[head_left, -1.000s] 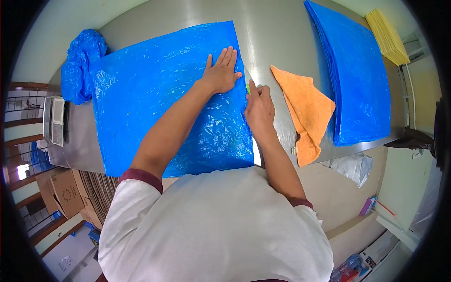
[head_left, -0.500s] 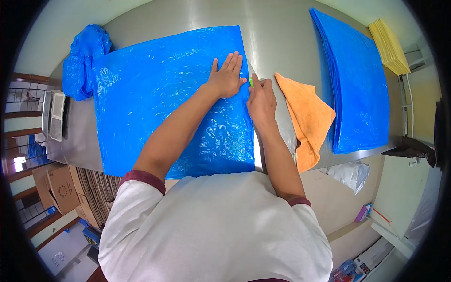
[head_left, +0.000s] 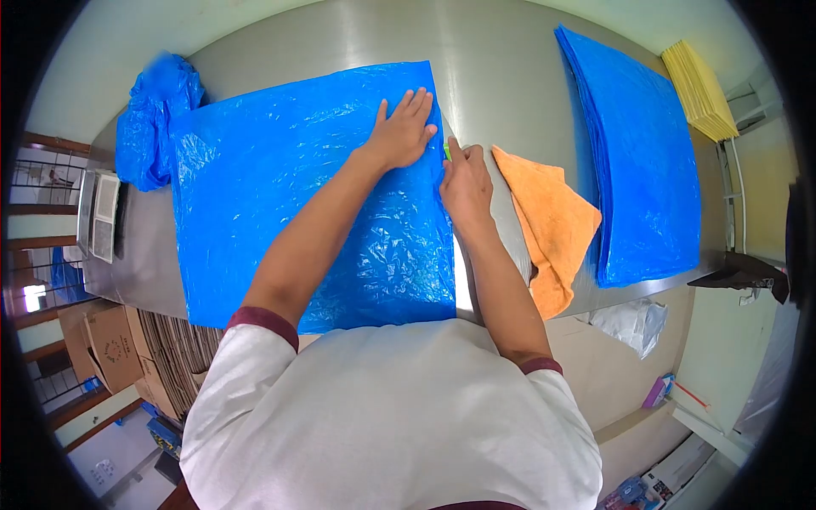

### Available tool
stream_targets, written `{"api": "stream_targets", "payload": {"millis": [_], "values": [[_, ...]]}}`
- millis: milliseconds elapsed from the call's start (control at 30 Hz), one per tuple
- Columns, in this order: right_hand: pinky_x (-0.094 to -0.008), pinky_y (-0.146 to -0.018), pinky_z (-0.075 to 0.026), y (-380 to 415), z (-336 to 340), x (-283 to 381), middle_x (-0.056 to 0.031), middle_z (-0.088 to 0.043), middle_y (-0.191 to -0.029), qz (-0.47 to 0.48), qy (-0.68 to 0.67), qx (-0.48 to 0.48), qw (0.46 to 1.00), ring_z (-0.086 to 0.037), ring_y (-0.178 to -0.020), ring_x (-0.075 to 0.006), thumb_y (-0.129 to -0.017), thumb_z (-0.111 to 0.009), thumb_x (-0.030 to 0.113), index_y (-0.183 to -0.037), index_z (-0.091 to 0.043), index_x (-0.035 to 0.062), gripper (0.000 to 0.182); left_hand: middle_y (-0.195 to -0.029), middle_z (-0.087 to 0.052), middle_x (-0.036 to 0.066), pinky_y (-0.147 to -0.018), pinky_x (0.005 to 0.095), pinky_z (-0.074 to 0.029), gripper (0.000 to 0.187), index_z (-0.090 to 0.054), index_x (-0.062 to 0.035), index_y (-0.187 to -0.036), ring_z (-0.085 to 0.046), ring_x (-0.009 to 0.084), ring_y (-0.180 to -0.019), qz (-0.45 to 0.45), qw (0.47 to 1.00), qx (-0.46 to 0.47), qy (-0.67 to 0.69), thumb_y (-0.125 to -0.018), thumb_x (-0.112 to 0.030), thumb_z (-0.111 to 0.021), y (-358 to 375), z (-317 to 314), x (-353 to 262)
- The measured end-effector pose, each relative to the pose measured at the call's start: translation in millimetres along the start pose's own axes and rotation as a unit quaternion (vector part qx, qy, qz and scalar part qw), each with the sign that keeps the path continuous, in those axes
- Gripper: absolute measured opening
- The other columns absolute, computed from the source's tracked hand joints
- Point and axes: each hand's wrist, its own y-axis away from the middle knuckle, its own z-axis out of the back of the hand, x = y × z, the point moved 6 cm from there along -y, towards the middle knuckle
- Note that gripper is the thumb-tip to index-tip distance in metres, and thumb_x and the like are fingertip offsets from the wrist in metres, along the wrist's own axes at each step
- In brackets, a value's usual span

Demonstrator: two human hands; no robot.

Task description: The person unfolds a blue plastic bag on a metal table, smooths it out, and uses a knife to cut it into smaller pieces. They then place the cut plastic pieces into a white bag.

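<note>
A stack of blue plastic sheeting (head_left: 280, 161) lies across the metal table in front of me, its surface creased and shiny. My left hand (head_left: 401, 136) rests flat on it near the far right corner, fingers stretched out. Just beyond the sheeting's right edge, my right hand (head_left: 466, 183) is closed around a lime-green cutter (head_left: 447, 151), mostly hidden by the fingers. The index finger lies forward along it. To the right of that hand is a crumpled orange cloth (head_left: 554, 223).
A second blue plastic stack (head_left: 650, 166) lies on the right, with a yellow pleated stack (head_left: 699, 89) behind it. Bunched blue plastic (head_left: 157, 127) sits at the far left, above a small white-topped device (head_left: 104, 217). Cardboard (head_left: 115, 344) stands below the table's left side.
Both hands have shifted slightly away from me along the sheeting's right edge, the left hand nearer the far corner. The whole view has dipped a little. The right hand keeps its grip.
</note>
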Motion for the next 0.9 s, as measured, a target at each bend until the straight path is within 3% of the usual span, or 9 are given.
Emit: {"api": "stream_targets", "payload": {"millis": [300, 800, 900], "values": [[-0.0402, -0.072, -0.052, -2, -3, -1, -0.0158, -0.054, -0.097, 0.002, 0.01, 0.014, 1.0, -0.059, -0.09, -0.0302, -0.089, -0.059, 0.008, -0.127, -0.058, 0.003, 0.039, -0.161, -0.008, 0.009, -0.115, 0.0607, -0.006, 0.074, -0.012, -0.0103, -0.154, -0.007, 0.0285, -0.149, 0.038, 0.998, 0.044, -0.033, -0.097, -0.046, -0.041, -20, -15, 15], [-0.0409, -0.074, -0.051, -42, -15, -1, -0.0157, -0.054, -0.1, -0.004, 0.014, 0.012, 1.0, -0.059, -0.093, -0.0306, -0.087, -0.059, 0.008, -0.128, -0.057, 0.0035, 0.041, -0.162, -0.003, 0.006, -0.117, 0.0578, -0.002, 0.073, -0.009, -0.0097, -0.154, -0.003, 0.0246, -0.149, 0.06, 0.995, 0.078, -0.023, -0.097, -0.042, -0.041, -18, -10, 11], [-0.0412, -0.075, -0.051, -49, -17, 0, -0.016, -0.054, -0.1, -0.005, 0.013, 0.013, 1.0, -0.059, -0.093, -0.031, -0.088, -0.06, 0.009, -0.128, -0.057, 0.0034, 0.041, -0.162, -0.007, 0.008, -0.116, 0.0581, -0.006, 0.075, -0.01, -0.0104, -0.154, -0.007, 0.0273, -0.149, 0.053, 0.996, 0.059, -0.028, -0.096, -0.044, -0.044, -18, -10, 12]]}}
